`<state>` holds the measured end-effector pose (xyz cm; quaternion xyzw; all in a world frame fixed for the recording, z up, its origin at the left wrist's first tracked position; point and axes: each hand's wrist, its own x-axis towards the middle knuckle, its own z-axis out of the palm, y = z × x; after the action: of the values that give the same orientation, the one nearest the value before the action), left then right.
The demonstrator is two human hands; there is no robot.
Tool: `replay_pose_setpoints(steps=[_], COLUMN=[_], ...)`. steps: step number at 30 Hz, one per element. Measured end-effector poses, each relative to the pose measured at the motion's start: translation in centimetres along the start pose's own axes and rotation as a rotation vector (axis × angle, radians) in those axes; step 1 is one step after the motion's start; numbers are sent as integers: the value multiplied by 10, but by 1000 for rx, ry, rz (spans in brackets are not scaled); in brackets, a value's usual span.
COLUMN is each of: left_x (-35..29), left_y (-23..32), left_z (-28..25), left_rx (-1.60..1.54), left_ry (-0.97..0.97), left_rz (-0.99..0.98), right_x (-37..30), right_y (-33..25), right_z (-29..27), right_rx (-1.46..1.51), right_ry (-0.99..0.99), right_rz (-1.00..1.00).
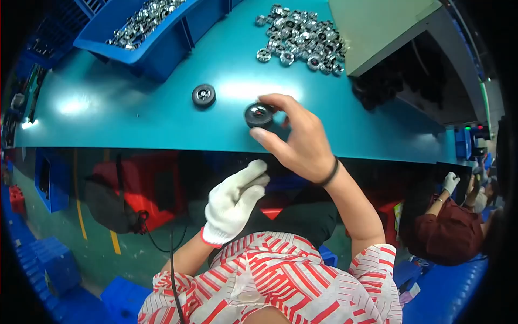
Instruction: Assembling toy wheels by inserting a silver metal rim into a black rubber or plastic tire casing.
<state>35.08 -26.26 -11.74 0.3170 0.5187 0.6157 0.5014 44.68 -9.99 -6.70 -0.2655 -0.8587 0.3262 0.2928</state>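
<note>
My right hand [299,137] is bare, with a black band at its wrist. Its thumb and fingers close around the rim of a small black toy-like wheel [259,115] with a shiny chrome centre, low over the teal tabletop. To the left, a second black wheel [204,96] of the same look lies flat on the table, touched by neither hand. My left hand [232,200] wears a white knit glove and hangs just in front of the table's near edge. Its fingers are partly bent and apart from the thumb, and nothing shows between them.
A heap of chrome hub pieces [305,40] covers the far right of the teal table [135,116]. At the far left, a blue bin [167,51] holds more of them. A pale box-like housing [386,29] stands at right. Another person [448,232] sits farther right.
</note>
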Motion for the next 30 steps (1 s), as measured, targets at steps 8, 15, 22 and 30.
replay_pose_setpoints(steps=[8,15,22,30], left_x=[18,43,68,92], left_y=[17,31,46,69], left_z=[-27,-42,-43,-23], left_rx=[255,619,791,1161], left_ry=[35,136,205,185], left_rz=[367,726,945,815], right_x=[24,35,75,84], right_y=[15,21,25,43], right_z=[15,17,37,52], right_rx=[-74,-148,-392,-446], right_ry=[-87,-115,-218,45], right_rz=[-10,3,-79,-101])
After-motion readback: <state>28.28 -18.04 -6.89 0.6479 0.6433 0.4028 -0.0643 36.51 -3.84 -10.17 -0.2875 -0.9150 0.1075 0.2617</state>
